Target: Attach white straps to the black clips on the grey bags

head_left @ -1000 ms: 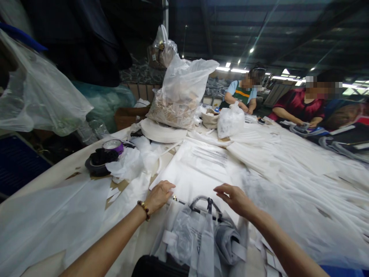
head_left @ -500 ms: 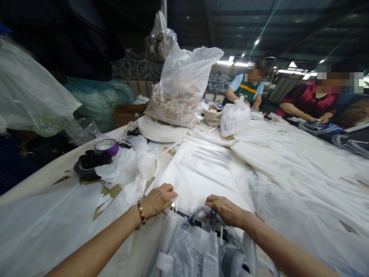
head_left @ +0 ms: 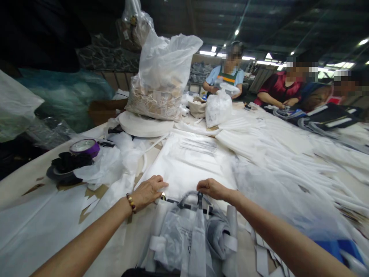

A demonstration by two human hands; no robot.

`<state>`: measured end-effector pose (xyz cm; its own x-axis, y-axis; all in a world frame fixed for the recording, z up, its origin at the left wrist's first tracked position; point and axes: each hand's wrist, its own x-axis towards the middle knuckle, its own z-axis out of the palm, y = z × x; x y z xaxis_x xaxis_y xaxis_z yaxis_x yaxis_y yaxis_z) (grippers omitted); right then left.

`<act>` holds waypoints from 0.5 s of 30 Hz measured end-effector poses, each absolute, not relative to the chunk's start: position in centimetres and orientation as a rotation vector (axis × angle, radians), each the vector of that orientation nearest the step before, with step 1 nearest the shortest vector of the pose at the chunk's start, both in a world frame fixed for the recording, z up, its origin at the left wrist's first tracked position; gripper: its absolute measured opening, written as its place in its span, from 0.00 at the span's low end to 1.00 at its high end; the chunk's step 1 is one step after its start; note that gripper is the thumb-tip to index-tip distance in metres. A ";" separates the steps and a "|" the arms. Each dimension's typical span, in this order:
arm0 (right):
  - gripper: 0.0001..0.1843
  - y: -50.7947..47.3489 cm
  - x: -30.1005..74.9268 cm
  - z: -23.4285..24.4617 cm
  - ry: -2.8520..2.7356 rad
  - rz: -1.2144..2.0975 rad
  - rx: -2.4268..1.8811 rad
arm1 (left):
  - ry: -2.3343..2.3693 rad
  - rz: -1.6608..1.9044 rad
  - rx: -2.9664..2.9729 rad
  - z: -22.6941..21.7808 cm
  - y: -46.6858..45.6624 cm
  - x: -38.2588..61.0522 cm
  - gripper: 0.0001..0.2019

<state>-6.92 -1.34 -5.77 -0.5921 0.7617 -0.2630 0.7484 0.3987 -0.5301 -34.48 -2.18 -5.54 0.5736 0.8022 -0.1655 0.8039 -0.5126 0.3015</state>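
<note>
A flat white plastic bag [head_left: 188, 165] with printed text lies in front of me on the table. My left hand [head_left: 149, 192], with a bead bracelet at the wrist, is closed on the left side of its near edge. At the right side of that edge, the fingers of my right hand [head_left: 213, 189] pinch the plastic. Close to my body, just below both hands, is a grey-and-black bag [head_left: 201, 234] with a looped handle, a zip pull, clear plastic around it and white rolls along its sides. The handle's top lies beside my right fingertips.
To the left are a purple tape roll [head_left: 85, 147] and a dark roll with black cloth [head_left: 67, 166]. A large filled plastic sack [head_left: 161, 88] stands on a white coil [head_left: 144, 125]. White plastic sheets [head_left: 271, 184] cover the right side. Several co-workers sit or stand beyond.
The view has swung right, so things appear shifted left. Both hands stay at the white plastic bag's near edge. A co-worker opposite now holds up something pale.
</note>
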 end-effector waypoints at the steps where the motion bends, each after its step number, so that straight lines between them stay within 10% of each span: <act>1: 0.07 -1.4 -6.8 -5.6 -2.582 0.982 -1.437 | 1.303 -0.019 2.463 -5.4 -2.2 -34.5 0.17; 15: 0.15 -6.3 -5.8 2.1 -2.040 0.679 -1.606 | 1.438 0.152 2.402 -0.9 -6.8 -34.0 0.18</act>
<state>-5.83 -6.32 2.15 -0.2172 0.9749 0.0490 0.7513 0.1990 -0.6293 -33.98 -6.79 -0.86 0.4831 0.8720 -0.0794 0.8360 -0.4324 0.3379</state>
